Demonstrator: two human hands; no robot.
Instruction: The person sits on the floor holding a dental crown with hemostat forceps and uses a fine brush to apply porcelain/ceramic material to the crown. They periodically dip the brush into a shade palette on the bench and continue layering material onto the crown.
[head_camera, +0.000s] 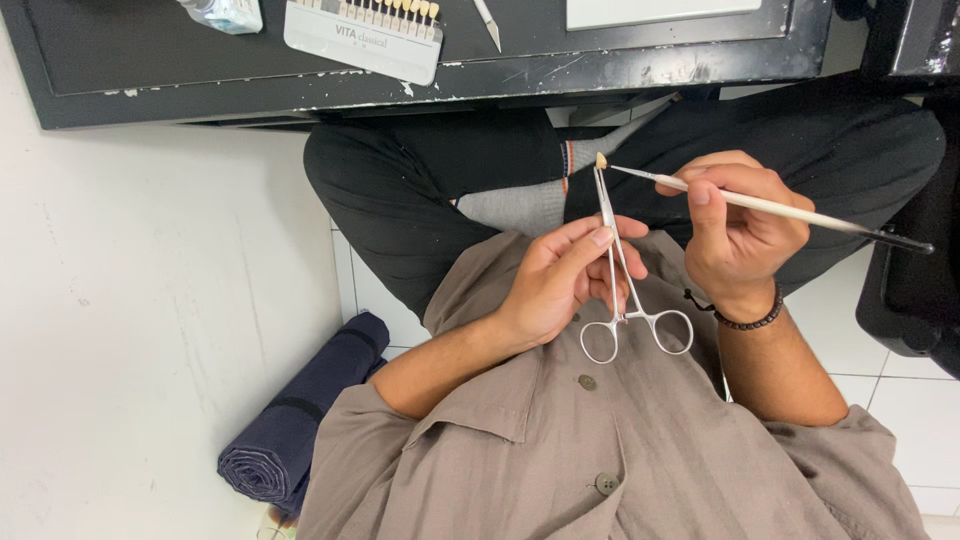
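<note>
Nearest my lens, the grey-brown buttoned shirt (620, 460) is filling the bottom of the view, and above it I am watching both hands working over the lap. The left hand (560, 285) is closing its fingers (585, 243) around the shanks of a steel locking forceps (618, 270), ring handles hanging free below, tips pointing up toward the black workbench (200, 70). The tips are pinching a small cream-coloured tooth crown (601, 160). The right hand (735, 235) is pinching a fine brush (770, 207) pen-style, its pale tip lying just beside the crown, almost touching. On the bench edge a tooth shade guide (365, 30) is sitting, and a rolled navy cloth (300, 420) is lying on the white floor tiles (900, 400). I judge the risk to be the crown slipping from the forceps tips if the brush is pressing sideways too hard; with nothing under it but dark trousers (420, 190) and floor, it would be dropping well out of reach. A tremor could also be smearing whatever the brush is carrying.
</note>
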